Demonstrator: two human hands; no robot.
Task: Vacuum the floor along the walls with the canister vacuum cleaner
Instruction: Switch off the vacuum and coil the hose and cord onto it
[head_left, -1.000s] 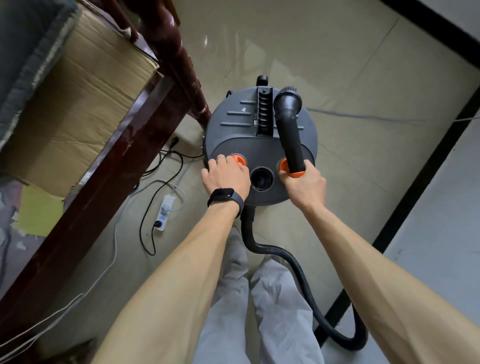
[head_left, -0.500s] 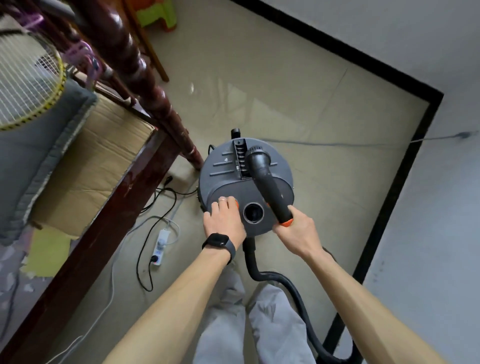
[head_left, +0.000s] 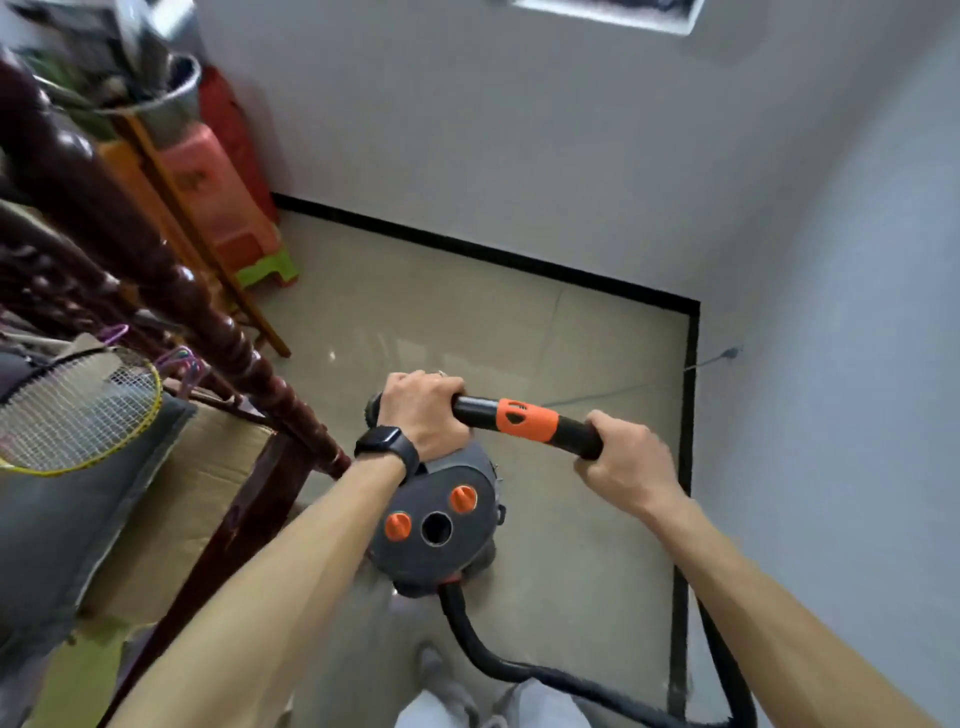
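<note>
While left hand (head_left: 423, 410) and right hand (head_left: 623, 462) are gripping the black, orange-collared hose tube (head_left: 524, 426) aloft, vacuuming is seemingly waiting. Wall edges (head_left: 483, 254) — all — are remaining.

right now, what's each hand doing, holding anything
Left hand: gripping the left end of the vacuum tube.
Right hand: gripping its right end.

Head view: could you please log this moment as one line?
left hand: grips wand | right hand: grips wand | canister: on floor | hose: attached
</note>
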